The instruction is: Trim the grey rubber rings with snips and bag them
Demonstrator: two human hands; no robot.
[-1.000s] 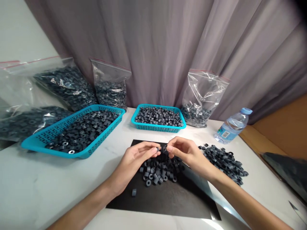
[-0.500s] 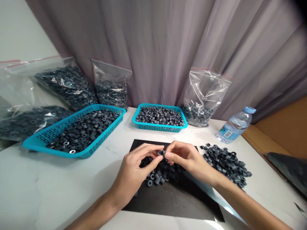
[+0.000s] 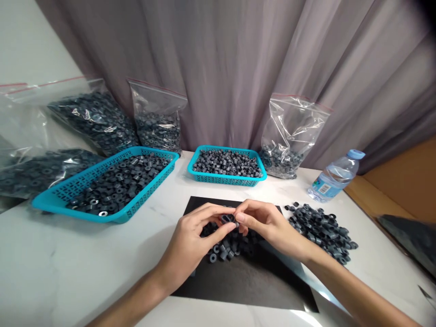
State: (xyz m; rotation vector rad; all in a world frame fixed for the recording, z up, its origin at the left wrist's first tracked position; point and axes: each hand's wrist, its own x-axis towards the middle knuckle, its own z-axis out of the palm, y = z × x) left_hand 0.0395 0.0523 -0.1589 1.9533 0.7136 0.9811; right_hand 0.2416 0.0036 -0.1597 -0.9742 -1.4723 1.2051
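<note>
Above the black mat [image 3: 252, 284], my left hand [image 3: 194, 231] pinches a small dark grey plastic ring [image 3: 227, 219] between thumb and index finger. From the other side my right hand [image 3: 272, 227] has thumb and index finger closed at the ring's right edge; its fingertips hide part of it, and I cannot tell whether a second piece is between them. Just below both hands a loose heap of grey cylindrical pieces [image 3: 226, 249], several with a hole through the middle, lies on the mat.
A second pile of grey pieces [image 3: 322, 229] lies on the right. Two blue baskets [image 3: 226, 179] [image 3: 112, 218] hold more such pieces. Clear zip bags [image 3: 294, 131] stand behind, near the curtain [image 3: 218, 68]. A water bottle [image 3: 335, 177] stands at the back right.
Between my fingertips the ring has turned, and its opening shows wider. Both hands stay almost in the same place.
</note>
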